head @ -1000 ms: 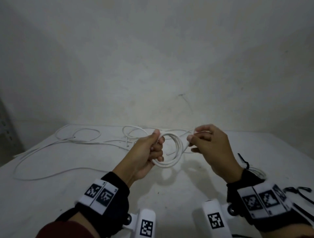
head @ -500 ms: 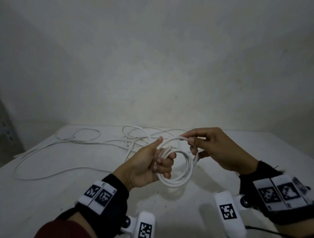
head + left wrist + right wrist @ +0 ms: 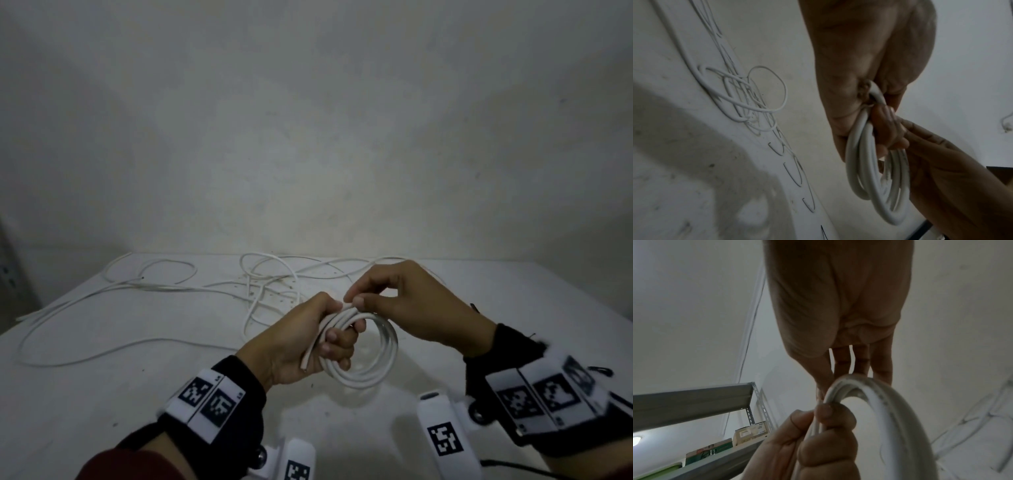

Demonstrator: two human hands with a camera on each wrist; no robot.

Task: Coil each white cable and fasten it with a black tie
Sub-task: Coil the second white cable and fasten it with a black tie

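My left hand [image 3: 301, 339] is wrapped round the near-left side of the white cable coil [image 3: 371, 368], fingers curled through its middle and thumb lying over the top, so the loops hang bunched together above the white table [image 3: 102, 383]. A short cut end of the cable [image 3: 307, 359] sticks out below my palm. My right hand [image 3: 411, 305] comes in from the right, thumb and forefinger pinching the strands at the top of the coil, just beside my left thumb; the other fingers arch above it. From the left wrist the coil [image 3: 877, 183] shows as several loops stacked side by side. Out on the far left of the table the loose white cables [image 3: 164, 287] lie in a tangle, well apart from my hands. At the right edge, just past my right wrist strap, there's a black tie [image 3: 600, 370], small and hard to make out.
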